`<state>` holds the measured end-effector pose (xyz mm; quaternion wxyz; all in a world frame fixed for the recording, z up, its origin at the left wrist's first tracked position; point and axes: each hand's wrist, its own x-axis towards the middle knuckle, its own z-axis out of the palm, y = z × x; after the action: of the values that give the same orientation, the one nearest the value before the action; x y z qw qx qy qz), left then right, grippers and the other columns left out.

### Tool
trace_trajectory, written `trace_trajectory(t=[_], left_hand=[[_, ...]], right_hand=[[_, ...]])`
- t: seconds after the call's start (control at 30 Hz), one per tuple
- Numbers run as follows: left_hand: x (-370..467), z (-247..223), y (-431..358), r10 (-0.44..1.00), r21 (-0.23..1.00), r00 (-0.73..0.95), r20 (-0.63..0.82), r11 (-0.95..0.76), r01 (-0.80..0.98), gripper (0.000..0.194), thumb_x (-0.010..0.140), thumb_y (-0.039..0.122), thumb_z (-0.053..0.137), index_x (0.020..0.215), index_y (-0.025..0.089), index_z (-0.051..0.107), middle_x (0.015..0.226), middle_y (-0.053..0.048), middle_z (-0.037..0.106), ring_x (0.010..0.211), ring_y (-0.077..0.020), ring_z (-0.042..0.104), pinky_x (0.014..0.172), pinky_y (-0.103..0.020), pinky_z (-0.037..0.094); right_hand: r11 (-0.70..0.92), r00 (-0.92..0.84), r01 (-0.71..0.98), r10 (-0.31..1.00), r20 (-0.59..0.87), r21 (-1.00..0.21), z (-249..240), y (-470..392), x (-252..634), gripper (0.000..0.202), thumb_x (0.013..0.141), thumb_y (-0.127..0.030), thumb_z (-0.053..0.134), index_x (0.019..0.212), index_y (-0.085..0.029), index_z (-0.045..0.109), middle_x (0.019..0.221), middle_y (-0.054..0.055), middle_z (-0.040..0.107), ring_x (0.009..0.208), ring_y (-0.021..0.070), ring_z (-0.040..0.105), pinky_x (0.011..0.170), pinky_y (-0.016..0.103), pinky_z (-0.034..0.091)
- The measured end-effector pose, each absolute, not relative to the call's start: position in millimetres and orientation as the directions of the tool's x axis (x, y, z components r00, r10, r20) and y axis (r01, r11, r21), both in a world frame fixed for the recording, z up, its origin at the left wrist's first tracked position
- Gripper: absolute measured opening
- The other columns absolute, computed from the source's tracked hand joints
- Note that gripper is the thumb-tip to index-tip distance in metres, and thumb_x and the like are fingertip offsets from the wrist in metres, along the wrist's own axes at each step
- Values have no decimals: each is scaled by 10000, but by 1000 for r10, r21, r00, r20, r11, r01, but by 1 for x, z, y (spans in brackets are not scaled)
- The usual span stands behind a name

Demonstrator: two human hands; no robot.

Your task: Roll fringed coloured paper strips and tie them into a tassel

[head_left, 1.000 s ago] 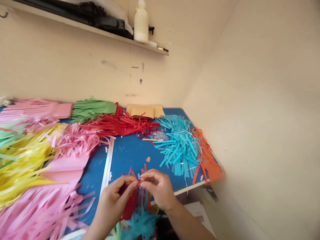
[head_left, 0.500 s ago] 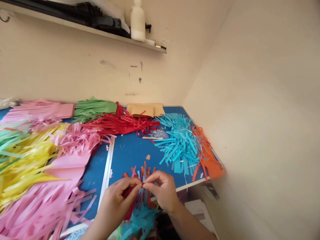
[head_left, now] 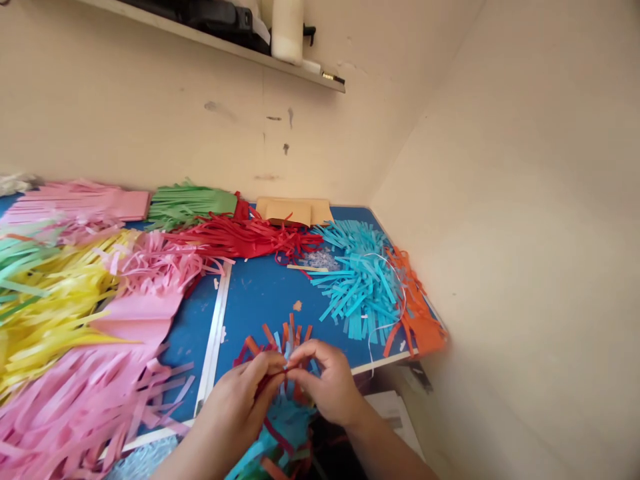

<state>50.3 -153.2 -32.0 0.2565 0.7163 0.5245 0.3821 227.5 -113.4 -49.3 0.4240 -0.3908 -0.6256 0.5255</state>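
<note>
My left hand and my right hand meet at the table's front edge, thumbs and fingers pinched close together. Between the fingertips runs a thin dark red paper strip, partly hidden by my fingers. Around and below them hangs a bunch of fringed paper in turquoise, orange and red. Its orange and blue strip ends stick up beyond my fingertips onto the blue tabletop. Its lower part falls out of sight beneath my forearms.
Fringed paper in pink, yellow, green and red covers the left and back. Turquoise fringe with a white string and orange fringe lie right. A shelf holds a white bottle.
My view has tilted slightly down. Both hands stay pinched together; the left has turned a little, and more dark red strip shows among the hanging fringe.
</note>
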Motion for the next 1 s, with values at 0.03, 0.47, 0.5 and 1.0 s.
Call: trace_trajectory(t=[0.03,0.47,0.5,1.0], left_hand=[[50,-33,-154,956,784,143,255,-292,548,136,922,323,506,908,268,629,774,35,746,661,-123,710,588,-170,519],[49,-37,-147,892,636,143,429,-411,653,233,885,460,594,936,265,710,831,2,765,719,-139,726,627,-179,566],[49,-38,-146,865,596,131,484,-435,675,243,879,456,605,978,259,706,895,-14,771,795,-156,734,694,-205,583],[62,-41,-137,655,377,265,707,-667,642,133,897,211,565,965,254,672,847,31,767,756,-133,726,962,-337,545]], right_hand=[[170,-348,59,927,140,-984,-48,-114,228,92,783,-269,763,844,-210,727,835,14,728,788,159,669,769,261,517],[326,-286,106,915,285,-939,-41,-113,236,67,808,-249,779,874,-252,774,782,4,741,735,156,687,728,243,529],[336,-279,132,915,290,-933,-41,-114,236,116,806,-224,775,918,-253,765,796,-2,742,741,154,687,741,242,528],[414,-240,252,902,358,-875,-40,-118,248,153,847,-189,699,988,-249,690,839,-6,752,759,150,707,775,249,537]])
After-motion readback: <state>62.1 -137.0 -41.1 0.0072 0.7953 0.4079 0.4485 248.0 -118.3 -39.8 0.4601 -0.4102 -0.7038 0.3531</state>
